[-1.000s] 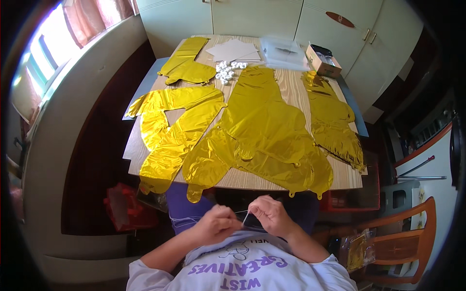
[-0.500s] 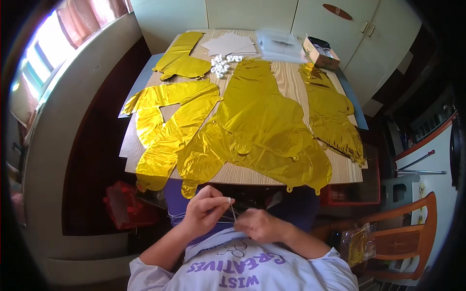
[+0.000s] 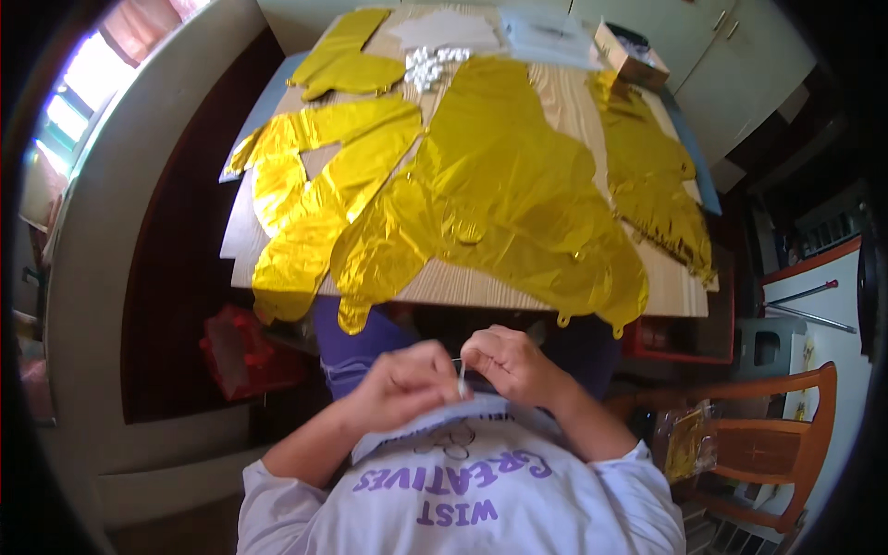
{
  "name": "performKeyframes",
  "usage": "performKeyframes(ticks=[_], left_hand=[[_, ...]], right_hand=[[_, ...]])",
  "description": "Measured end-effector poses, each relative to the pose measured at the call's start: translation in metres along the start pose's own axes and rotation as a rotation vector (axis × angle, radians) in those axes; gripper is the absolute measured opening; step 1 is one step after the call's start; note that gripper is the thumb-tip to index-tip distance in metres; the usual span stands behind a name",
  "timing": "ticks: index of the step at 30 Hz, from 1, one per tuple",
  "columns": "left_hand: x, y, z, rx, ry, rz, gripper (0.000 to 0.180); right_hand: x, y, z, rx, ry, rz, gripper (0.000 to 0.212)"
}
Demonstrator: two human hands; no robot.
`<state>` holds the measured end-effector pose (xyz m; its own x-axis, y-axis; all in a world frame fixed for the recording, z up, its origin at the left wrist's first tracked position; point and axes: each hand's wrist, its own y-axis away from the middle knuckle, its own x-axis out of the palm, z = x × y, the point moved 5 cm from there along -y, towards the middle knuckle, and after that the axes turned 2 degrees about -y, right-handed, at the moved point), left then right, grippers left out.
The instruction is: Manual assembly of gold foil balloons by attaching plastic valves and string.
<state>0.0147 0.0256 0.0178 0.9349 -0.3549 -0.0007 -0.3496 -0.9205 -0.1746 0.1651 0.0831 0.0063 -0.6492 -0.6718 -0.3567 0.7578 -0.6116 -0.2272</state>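
In front of my stomach, just off the table's near edge, both hands work close together. My left hand (image 3: 407, 387) is closed, slightly blurred, with a small white bit showing at its fingertips. A thin white string (image 3: 462, 372) runs between those fingertips and my right hand (image 3: 513, 363), whose thumb and curled fingers pinch it. Flat gold foil balloons (image 3: 504, 148) lie overlapped on the table beyond my hands, and another foil balloon (image 3: 338, 190) lies left of them. Whatever else sits inside my fingers is hidden.
On the wooden table (image 3: 671, 289) are white small spools or rolls (image 3: 430, 67), pale sheets (image 3: 444, 28), a clear plastic pack (image 3: 550, 37) and an open box (image 3: 631, 55). A wooden chair (image 3: 819, 407) stands right, holding a clear packet (image 3: 689, 435). A red bag (image 3: 236, 351) sits lower left.
My head view has tipped down, so the table sits higher. My right hand has risen from below the left fingertips to slightly above them; the left has turned downward. The string stays between them.
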Motion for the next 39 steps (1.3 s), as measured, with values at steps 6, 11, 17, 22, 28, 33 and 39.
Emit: performKeyframes(ticks=[6,11,17,22,28,33,39], left_hand=[[-0.011,-0.003,0.016,0.009,-0.456,-0.108,0.008],[-0.018,0.0,0.003,-0.146,-0.07,-0.256,0.008],[0.013,0.0,0.013,-0.104,-0.132,0.133,0.009],[-0.025,-0.009,0.015,-0.029,-0.384,-0.243,0.006],[-0.01,-0.007,0.015,-0.084,-0.19,-0.191,0.01],[-0.014,-0.011,0.016,0.115,-0.685,-0.145,0.009],[-0.028,-0.002,-0.003,-0.148,-0.201,-0.291,0.015]], right_hand=[[0.007,0.006,0.011,0.027,-0.196,0.071,0.009],[0.017,0.006,-0.006,-0.023,0.034,0.136,0.01],[-0.015,-0.007,0.003,0.028,0.0,-0.068,0.015],[0.019,0.007,0.008,-0.07,-0.142,0.134,0.016],[0.002,0.001,-0.008,0.014,-0.07,0.059,0.015],[-0.005,0.001,0.02,0.035,-0.267,0.022,0.015],[0.022,0.009,0.004,-0.105,0.004,0.17,0.011]])
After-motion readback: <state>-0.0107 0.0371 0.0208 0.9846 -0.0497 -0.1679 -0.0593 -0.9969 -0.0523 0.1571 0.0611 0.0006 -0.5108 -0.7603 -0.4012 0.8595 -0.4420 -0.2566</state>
